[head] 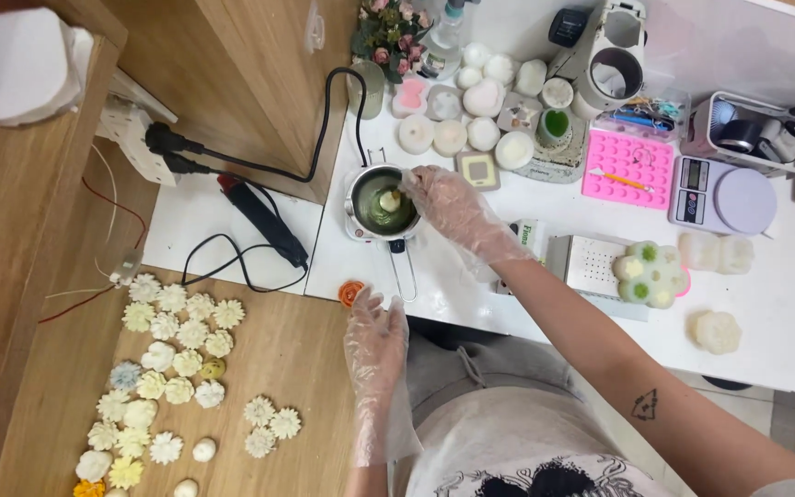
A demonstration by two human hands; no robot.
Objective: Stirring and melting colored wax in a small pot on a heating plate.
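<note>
Right hand [448, 198] pinches small, likely fragile wax flower [388, 199] by its edge over pot [381, 204]; left hand [374, 336] open, empty.

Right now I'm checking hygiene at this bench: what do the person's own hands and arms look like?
Both the left hand and the right hand wear loose, crinkly, clear plastic gloves that end past the wrists. The forearms are bare, with no sleeves. The right forearm bears a small dark triangular tattoo.
</note>
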